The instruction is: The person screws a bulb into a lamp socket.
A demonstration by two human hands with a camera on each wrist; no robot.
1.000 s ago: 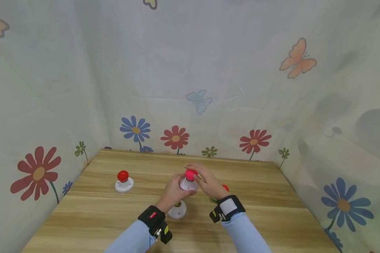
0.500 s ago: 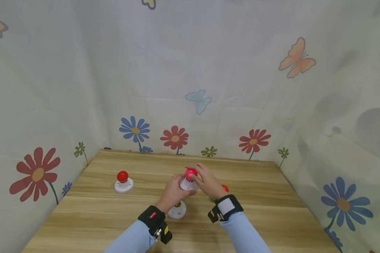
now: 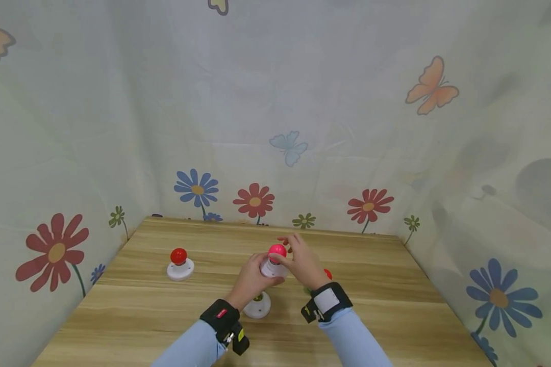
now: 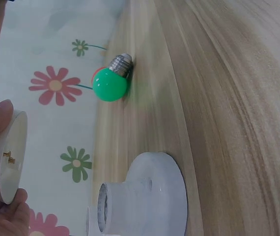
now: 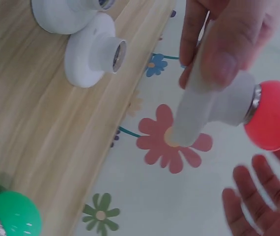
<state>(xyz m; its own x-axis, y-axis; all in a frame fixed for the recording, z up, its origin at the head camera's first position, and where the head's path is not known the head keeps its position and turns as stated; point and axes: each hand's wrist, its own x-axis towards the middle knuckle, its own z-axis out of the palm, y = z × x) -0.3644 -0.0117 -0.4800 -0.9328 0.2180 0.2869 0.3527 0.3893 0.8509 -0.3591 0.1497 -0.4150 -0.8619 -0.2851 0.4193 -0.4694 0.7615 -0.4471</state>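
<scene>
My left hand grips a white lamp holder above the table. A pinkish-red bulb sits in that holder, its metal collar showing at the holder's mouth in the right wrist view. Beside the bulb is my right hand, its fingers spread and off the glass. The right thumb lies close to the bulb; whether it touches cannot be made out. In the left wrist view the holder's underside with brass contacts faces the camera.
A lamp holder with a red bulb stands at the left. Bulbless holders stand below my left hand. A green bulb lies on the wooden table, a red bulb near it, partly hidden by my right hand.
My right fingers have lifted off the bulb and opened out, after lying around it. The left hand and the lamp holder stay in place.
</scene>
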